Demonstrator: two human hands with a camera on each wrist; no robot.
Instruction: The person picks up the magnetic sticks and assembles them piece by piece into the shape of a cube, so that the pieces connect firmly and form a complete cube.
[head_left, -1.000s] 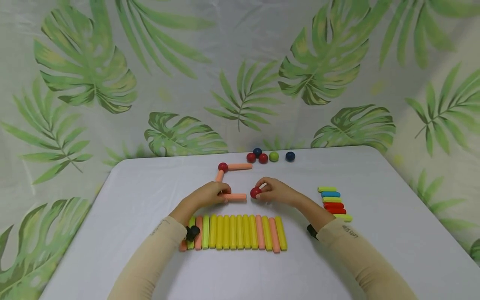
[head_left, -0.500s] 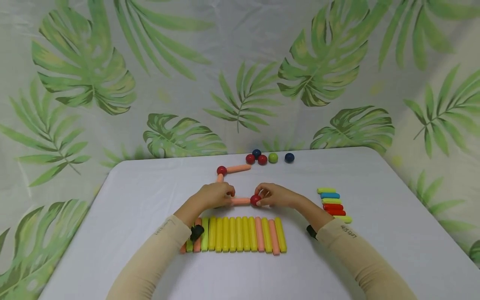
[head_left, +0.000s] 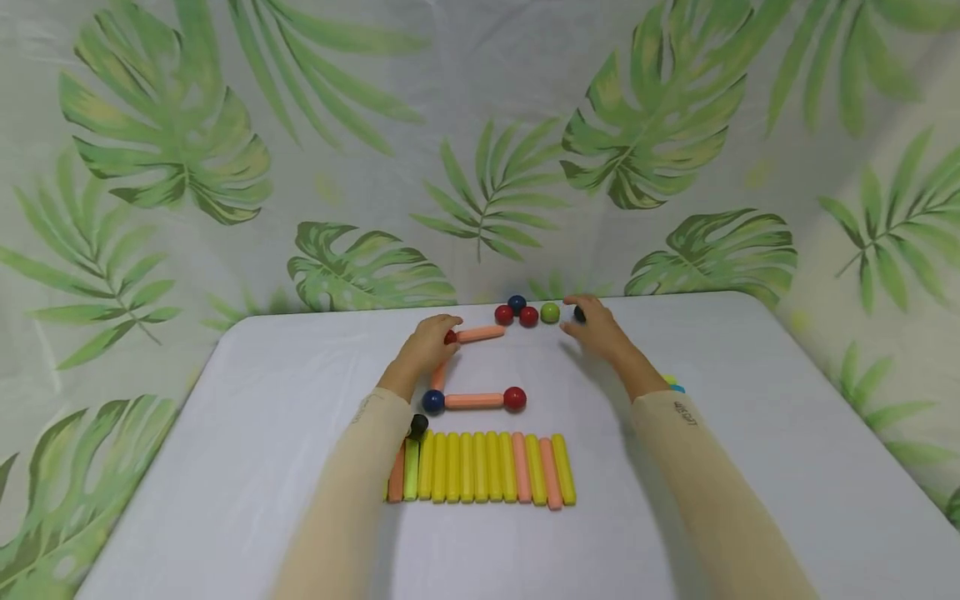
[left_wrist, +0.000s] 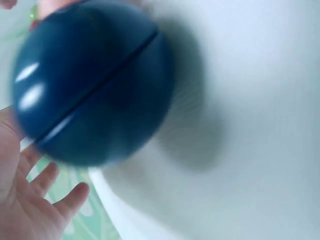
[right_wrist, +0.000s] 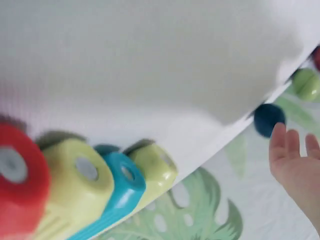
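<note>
In the head view my left hand [head_left: 430,346] is at a red ball [head_left: 451,337], partly covering it; its fingers look spread in the left wrist view. That ball joins an orange stick [head_left: 482,333] and a second orange stick [head_left: 438,377], which leads to a blue ball [head_left: 433,402]. From there a third orange stick [head_left: 474,402] runs to another red ball [head_left: 514,399]. My right hand [head_left: 597,331] reaches to a dark blue ball [head_left: 580,314] by the far edge, thumb and fingers apart. Its fingertips overlap this dark blue ball [right_wrist: 269,120] in the right wrist view.
Several balls stand along the far edge, including a green ball [head_left: 551,312] and a red ball [head_left: 528,316]. A row of yellow sticks [head_left: 480,467] with some orange and green ones lies in front. Short coloured sticks, one blue [right_wrist: 125,180], lie at right, partly under the right arm.
The red ball in my right hand met the end of the near orange stick and was let go. My right hand moved to the far edge; my left hand left that stick and moved back.
</note>
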